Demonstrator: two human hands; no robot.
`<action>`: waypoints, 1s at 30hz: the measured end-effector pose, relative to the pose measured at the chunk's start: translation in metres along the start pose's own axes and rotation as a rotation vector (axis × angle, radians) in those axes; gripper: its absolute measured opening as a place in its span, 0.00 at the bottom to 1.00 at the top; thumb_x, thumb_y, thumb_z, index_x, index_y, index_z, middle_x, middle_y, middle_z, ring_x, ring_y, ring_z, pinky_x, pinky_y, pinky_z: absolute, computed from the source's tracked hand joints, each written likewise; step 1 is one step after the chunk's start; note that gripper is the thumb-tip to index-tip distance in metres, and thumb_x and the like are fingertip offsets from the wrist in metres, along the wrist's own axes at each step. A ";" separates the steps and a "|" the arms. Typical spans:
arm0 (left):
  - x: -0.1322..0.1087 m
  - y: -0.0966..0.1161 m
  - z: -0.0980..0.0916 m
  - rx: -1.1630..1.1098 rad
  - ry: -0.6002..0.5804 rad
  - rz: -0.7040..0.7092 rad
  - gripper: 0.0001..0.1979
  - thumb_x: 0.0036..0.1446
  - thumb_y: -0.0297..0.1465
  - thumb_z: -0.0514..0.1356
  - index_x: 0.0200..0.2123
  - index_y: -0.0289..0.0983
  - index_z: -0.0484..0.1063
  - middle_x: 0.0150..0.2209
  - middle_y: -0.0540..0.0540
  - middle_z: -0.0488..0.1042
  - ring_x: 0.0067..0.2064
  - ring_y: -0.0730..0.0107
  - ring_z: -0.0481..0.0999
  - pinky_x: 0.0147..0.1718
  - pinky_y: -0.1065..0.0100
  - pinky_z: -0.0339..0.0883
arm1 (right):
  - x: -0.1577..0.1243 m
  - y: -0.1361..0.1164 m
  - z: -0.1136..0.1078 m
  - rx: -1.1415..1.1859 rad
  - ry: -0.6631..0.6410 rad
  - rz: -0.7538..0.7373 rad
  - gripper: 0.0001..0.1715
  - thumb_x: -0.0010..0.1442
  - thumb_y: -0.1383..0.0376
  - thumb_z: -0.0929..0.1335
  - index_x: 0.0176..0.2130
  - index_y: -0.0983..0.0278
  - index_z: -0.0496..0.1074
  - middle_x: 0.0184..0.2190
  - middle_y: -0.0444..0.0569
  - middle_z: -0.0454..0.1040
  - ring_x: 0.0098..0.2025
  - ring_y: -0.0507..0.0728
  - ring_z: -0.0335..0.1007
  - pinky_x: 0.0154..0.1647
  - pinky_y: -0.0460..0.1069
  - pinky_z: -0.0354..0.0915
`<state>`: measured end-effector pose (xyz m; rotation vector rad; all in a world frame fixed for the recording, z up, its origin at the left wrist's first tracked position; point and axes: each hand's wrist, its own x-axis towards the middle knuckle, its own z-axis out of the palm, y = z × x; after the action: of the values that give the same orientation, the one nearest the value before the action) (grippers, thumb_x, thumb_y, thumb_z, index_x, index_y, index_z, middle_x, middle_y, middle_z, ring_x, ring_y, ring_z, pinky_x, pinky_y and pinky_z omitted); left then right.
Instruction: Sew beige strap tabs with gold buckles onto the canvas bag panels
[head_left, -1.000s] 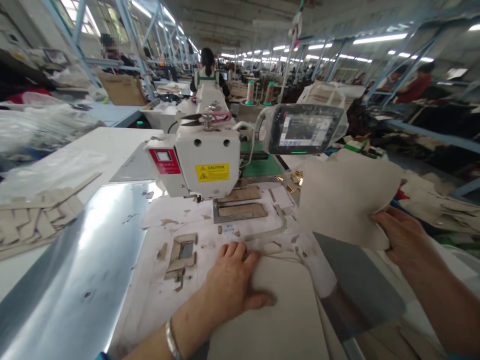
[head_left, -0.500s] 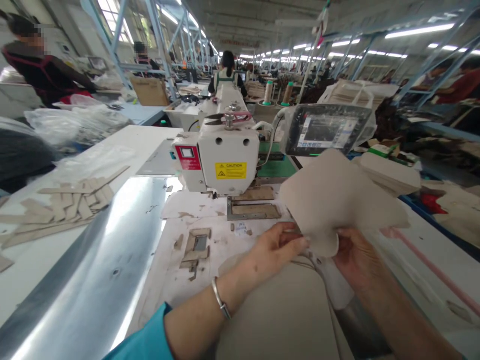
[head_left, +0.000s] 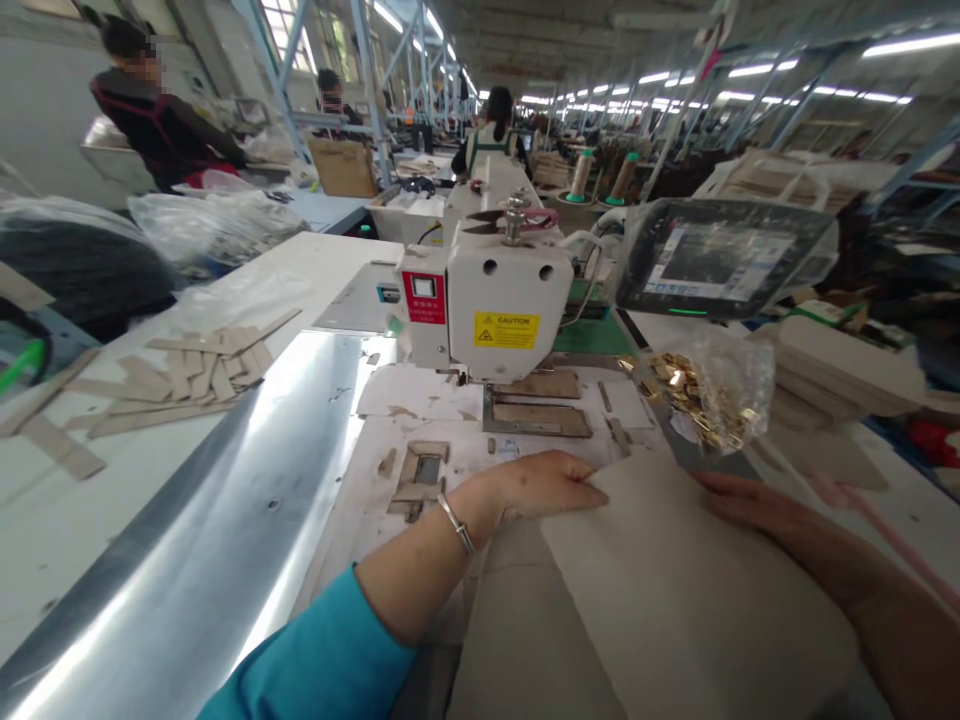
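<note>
A large beige panel (head_left: 682, 580), leather-like or fabric, lies tilted before me over a similar beige panel (head_left: 525, 620). My left hand (head_left: 551, 485), with a silver bangle at the wrist, pinches its upper left edge between thumb and fingers. Along the upper right edge is my right hand (head_left: 780, 520), closed on the same panel, with some fingers hidden. Just beyond stands a white sewing machine head (head_left: 499, 285) with a yellow caution label. Under it sits a metal clamp frame (head_left: 487, 410) with beige strips.
Beige strips (head_left: 202, 365) lie loose on the white table at left, beside a shiny metal plate (head_left: 225, 500). Gold-coloured metal pieces (head_left: 686, 390) in a clear bag lie at right, below a control screen (head_left: 724, 260). Stacked panels (head_left: 840, 365) are farther right. Several people work beyond.
The panel has come down and towards me, from upright to lying over the lower panel. My right hand has shifted to its upper right edge. The bag of gold pieces is now uncovered.
</note>
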<state>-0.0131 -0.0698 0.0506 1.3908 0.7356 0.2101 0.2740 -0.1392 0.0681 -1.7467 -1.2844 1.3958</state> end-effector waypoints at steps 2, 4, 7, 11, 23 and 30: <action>0.000 0.000 0.001 0.306 0.231 0.026 0.10 0.57 0.32 0.56 0.38 0.34 0.74 0.33 0.44 0.78 0.35 0.63 0.78 0.34 0.66 0.70 | 0.009 0.001 0.013 0.098 -0.064 0.139 0.22 0.51 0.54 0.72 0.45 0.58 0.77 0.37 0.53 0.81 0.34 0.66 0.80 0.35 0.58 0.76; -0.008 0.000 0.003 0.596 0.462 0.038 0.13 0.60 0.30 0.54 0.45 0.33 0.72 0.39 0.38 0.78 0.41 0.57 0.79 0.39 0.61 0.70 | 0.020 0.000 0.017 0.205 -0.052 0.258 0.22 0.48 0.56 0.74 0.44 0.59 0.76 0.35 0.51 0.81 0.33 0.64 0.80 0.33 0.57 0.76; -0.030 -0.002 0.006 0.906 0.605 -0.072 0.14 0.62 0.28 0.50 0.48 0.32 0.69 0.37 0.34 0.78 0.39 0.50 0.80 0.36 0.55 0.71 | 0.039 -0.003 0.012 0.268 0.037 0.316 0.22 0.46 0.57 0.75 0.42 0.59 0.76 0.32 0.50 0.81 0.29 0.64 0.79 0.28 0.55 0.75; -0.058 -0.009 0.012 1.076 0.575 -0.119 0.12 0.65 0.28 0.48 0.42 0.36 0.70 0.31 0.40 0.77 0.33 0.54 0.79 0.32 0.57 0.72 | 0.074 -0.011 0.012 0.259 0.078 0.215 0.22 0.45 0.60 0.75 0.42 0.61 0.76 0.30 0.49 0.81 0.27 0.63 0.78 0.27 0.55 0.75; -0.051 -0.049 0.034 1.119 0.613 0.106 0.33 0.64 0.46 0.53 0.62 0.26 0.58 0.64 0.30 0.59 0.65 0.46 0.59 0.63 0.51 0.54 | 0.153 -0.025 0.068 0.061 0.279 -0.220 0.15 0.51 0.60 0.69 0.40 0.60 0.75 0.23 0.43 0.78 0.19 0.58 0.72 0.17 0.50 0.67; -0.048 -0.047 0.029 1.090 0.651 0.097 0.32 0.63 0.47 0.54 0.60 0.28 0.59 0.62 0.30 0.62 0.63 0.44 0.61 0.60 0.50 0.58 | 0.171 -0.016 0.059 -0.171 0.267 -0.364 0.13 0.54 0.60 0.68 0.40 0.58 0.77 0.24 0.44 0.78 0.27 0.62 0.75 0.23 0.52 0.71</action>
<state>-0.0459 -0.1288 0.0230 2.4406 1.4395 0.3743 0.2127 0.0147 -0.0062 -1.6347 -1.5105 0.8416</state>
